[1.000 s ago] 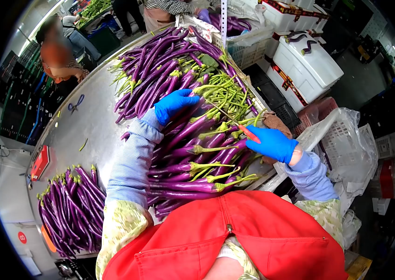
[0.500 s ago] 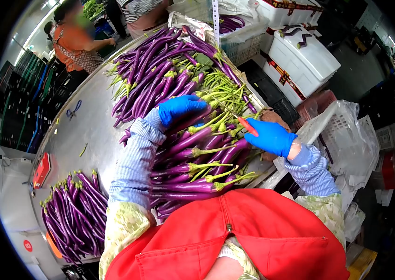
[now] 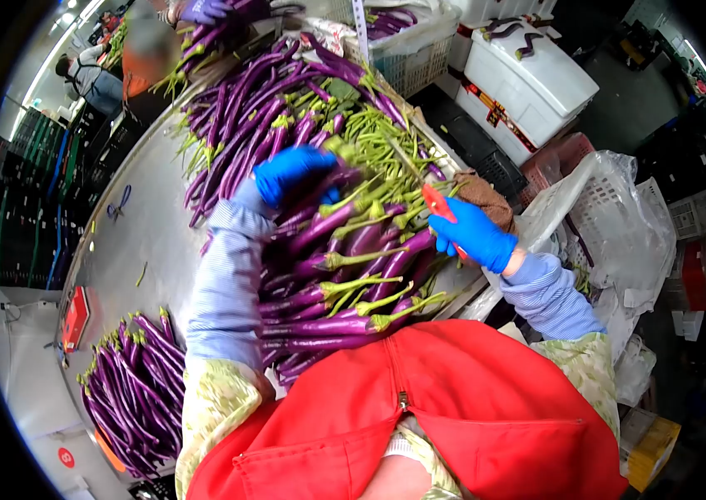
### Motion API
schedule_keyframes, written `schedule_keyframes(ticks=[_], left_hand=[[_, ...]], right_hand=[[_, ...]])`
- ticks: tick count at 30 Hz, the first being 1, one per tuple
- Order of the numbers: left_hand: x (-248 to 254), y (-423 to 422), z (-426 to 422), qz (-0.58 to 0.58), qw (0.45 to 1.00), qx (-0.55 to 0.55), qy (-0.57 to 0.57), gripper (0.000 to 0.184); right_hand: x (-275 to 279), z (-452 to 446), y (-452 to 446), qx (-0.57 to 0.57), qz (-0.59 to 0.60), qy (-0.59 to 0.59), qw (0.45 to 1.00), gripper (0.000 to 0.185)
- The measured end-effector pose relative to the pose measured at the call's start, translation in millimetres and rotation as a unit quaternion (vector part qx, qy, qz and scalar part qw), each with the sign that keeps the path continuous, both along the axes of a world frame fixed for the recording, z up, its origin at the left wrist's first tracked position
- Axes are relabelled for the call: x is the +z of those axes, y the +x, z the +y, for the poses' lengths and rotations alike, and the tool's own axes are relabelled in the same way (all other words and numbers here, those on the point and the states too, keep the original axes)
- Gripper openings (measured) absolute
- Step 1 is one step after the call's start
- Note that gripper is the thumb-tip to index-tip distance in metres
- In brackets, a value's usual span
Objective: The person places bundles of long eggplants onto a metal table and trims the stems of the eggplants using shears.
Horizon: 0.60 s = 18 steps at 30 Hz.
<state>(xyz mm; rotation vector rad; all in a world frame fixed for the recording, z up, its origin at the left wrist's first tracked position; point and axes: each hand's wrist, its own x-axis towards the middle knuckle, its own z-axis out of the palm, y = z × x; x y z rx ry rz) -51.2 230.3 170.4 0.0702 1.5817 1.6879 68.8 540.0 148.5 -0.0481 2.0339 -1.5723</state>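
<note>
My left hand (image 3: 290,175), in a blue glove and smeared by motion, is closed around a purple eggplant (image 3: 338,182) above the pile. My right hand (image 3: 480,237), also gloved in blue, grips a red-handled knife (image 3: 436,202). Its thin blade points up and left, over a heap of cut green stems (image 3: 378,133). Long eggplants (image 3: 328,296) lie in front of me, most with their green stems to the right. Beyond my left hand, more eggplants (image 3: 245,117) are heaped on the metal table (image 3: 165,242).
A sorted bunch of eggplants (image 3: 132,392) lies at the table's near left, beside a red box (image 3: 75,318). Scissors (image 3: 119,203) rest farther up. At the right are a white foam box (image 3: 528,71), a brown cloth (image 3: 486,200) and a plastic-lined crate (image 3: 611,225). Purple-gloved hands (image 3: 207,10) hold eggplants at the top.
My left hand has moved left and slightly away from the stems. The knife has turned more upright in my right hand. Another person's purple-gloved hands with eggplants have appeared at the top.
</note>
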Motion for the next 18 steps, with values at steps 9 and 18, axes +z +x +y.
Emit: schedule_keyframes(ticks=[9, 18], left_hand=[[-9, 18, -35, 0.48, 0.824, 0.162, -0.254, 0.049], [-17, 101, -36, 0.42, 0.859, -0.067, -0.284, 0.032]], right_hand=[[27, 8, 20, 0.028, -0.038, -0.101, 0.994, 0.057], [30, 0, 34, 0.04, -0.047, -0.103, 0.993, 0.049]])
